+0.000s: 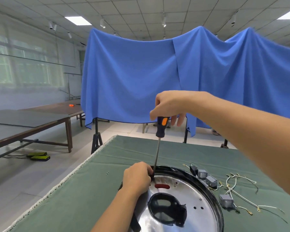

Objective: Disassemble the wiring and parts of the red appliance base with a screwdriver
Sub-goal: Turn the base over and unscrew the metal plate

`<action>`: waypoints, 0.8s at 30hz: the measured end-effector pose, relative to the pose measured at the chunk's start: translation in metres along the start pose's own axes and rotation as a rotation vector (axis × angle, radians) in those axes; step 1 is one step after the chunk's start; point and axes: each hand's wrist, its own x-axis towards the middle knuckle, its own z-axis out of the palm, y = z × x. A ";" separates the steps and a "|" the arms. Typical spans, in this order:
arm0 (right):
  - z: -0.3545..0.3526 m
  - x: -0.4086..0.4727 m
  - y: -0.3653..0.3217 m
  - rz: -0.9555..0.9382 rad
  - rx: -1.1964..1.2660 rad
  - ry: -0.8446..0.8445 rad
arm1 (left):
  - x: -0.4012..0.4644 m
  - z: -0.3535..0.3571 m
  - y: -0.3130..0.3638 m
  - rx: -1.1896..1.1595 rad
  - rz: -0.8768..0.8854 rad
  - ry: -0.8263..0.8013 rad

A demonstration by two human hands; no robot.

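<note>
A: Status, L to R?
B: Left hand (137,177) curled shut at the far-left rim of the appliance base (213,190), fingers right at the shaft tip; what it pinches is hidden. Base lies on the green mat (94,190), shiny plate w/ black centre opening facing up, red slot just beside the hand.
A: Driver?
B: Screwdriver (160,127) near upright, tip down at the rim next to left fingers. Right hand (169,106) wrapped around the handle top, thumb and forefinger closed on it, other fingers loose.
A: Right of base?
B: Loose white wires (241,196) w/ ring terminals and grey component blocks (226,200) on the mat, apart from the base.
</note>
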 end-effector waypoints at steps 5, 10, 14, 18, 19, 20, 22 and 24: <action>0.014 0.008 0.001 -0.076 -0.076 0.207 | 0.001 0.002 -0.001 -0.014 -0.011 0.007; 0.008 0.004 -0.009 -0.157 0.132 0.077 | -0.001 0.000 0.001 0.002 -0.006 0.009; 0.014 0.003 -0.012 -0.078 -0.014 0.193 | -0.001 0.001 0.000 -0.003 0.004 0.015; 0.008 0.005 -0.013 -0.044 -0.057 0.104 | -0.001 0.001 -0.001 0.004 0.008 0.018; 0.005 0.002 -0.014 -0.066 -0.025 0.051 | -0.001 0.002 -0.001 0.001 0.009 0.018; 0.001 0.000 -0.014 -0.089 -0.001 0.015 | -0.001 0.002 0.000 -0.002 0.008 0.018; -0.004 -0.004 -0.014 -0.095 -0.012 -0.028 | -0.002 0.002 0.000 0.002 0.008 0.017; -0.001 -0.006 -0.011 -0.072 -0.054 -0.015 | -0.001 0.002 -0.001 0.001 0.012 0.026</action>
